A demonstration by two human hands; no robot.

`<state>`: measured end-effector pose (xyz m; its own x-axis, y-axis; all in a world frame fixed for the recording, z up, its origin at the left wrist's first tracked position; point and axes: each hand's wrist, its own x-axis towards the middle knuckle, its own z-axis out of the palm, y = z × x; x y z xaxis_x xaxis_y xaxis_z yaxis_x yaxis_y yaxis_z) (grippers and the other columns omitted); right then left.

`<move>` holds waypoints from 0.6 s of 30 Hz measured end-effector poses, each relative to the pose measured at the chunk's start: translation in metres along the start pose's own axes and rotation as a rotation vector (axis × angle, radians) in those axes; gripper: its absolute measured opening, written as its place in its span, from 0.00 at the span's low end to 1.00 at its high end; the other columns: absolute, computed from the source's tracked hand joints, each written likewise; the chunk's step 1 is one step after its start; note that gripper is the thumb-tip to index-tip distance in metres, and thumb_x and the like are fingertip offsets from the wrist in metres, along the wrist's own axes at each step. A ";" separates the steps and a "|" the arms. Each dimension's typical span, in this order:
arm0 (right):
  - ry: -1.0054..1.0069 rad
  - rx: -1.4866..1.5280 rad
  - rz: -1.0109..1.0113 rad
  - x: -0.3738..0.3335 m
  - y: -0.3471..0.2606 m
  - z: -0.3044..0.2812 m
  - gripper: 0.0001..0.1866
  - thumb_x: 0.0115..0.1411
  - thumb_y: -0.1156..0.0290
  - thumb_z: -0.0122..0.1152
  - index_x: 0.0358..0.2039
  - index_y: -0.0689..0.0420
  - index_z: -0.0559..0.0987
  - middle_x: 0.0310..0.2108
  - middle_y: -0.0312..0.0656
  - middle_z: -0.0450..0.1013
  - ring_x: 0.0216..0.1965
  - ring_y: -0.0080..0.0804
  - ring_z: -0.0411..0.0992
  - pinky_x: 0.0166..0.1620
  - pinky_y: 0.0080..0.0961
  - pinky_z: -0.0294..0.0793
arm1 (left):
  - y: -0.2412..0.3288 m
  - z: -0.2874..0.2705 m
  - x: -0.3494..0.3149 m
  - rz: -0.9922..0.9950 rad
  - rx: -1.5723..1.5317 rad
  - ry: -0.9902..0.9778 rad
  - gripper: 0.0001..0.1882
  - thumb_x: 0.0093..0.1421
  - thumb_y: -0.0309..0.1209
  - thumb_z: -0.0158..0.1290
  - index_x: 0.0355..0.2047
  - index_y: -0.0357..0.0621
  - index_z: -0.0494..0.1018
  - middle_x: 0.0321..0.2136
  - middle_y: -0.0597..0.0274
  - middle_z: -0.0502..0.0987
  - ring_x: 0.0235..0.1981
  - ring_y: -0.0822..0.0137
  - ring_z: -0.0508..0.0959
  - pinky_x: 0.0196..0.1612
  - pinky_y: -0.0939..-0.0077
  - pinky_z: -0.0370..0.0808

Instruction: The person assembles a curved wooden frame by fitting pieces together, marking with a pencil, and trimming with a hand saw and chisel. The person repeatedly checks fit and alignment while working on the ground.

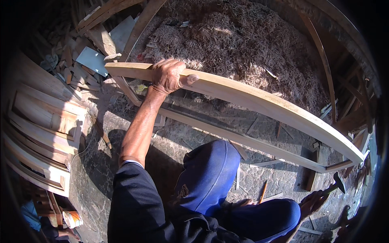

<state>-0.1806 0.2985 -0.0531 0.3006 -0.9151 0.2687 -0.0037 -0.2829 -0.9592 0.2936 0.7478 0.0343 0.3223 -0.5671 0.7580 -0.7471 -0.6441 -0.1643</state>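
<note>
A pale wooden frame (259, 96) stands on edge across the view, from the left of centre to the lower right. My left hand (167, 76) is closed over its top rail near the left end, the thumb lying along the wood. At the lower right, my right hand (313, 202) is wrapped around the handle of a hammer (339, 183). The hammer's dark head is close to the frame's right end but apart from it. My bent knees, in blue trousers, are between my two arms.
Wood shavings (235, 44) are heaped behind the frame. Panelled wooden doors (44, 133) lean at the left, below a pile of offcuts (69, 60). Wood strips, an orange stick (263, 192) and a wooden-handled tool (106, 139) lie on the floor. A white-and-orange bucket (73, 219) stands lower left.
</note>
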 end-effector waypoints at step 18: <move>-1.363 -0.057 -1.084 -0.088 -0.310 0.499 0.26 0.73 0.72 0.52 0.70 0.43 0.69 0.59 0.39 0.77 0.33 0.21 0.78 0.38 0.23 0.80 | -0.048 -0.021 -0.047 -0.184 0.070 0.304 0.35 0.66 0.67 0.44 0.13 0.55 0.67 0.14 0.70 0.63 0.23 0.70 0.64 0.36 0.66 0.60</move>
<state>0.2703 0.6096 0.1762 0.7091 0.5484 0.4432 0.7039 -0.5880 -0.3986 0.3022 0.8163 0.0205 0.2519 -0.2665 0.9303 -0.6477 -0.7607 -0.0425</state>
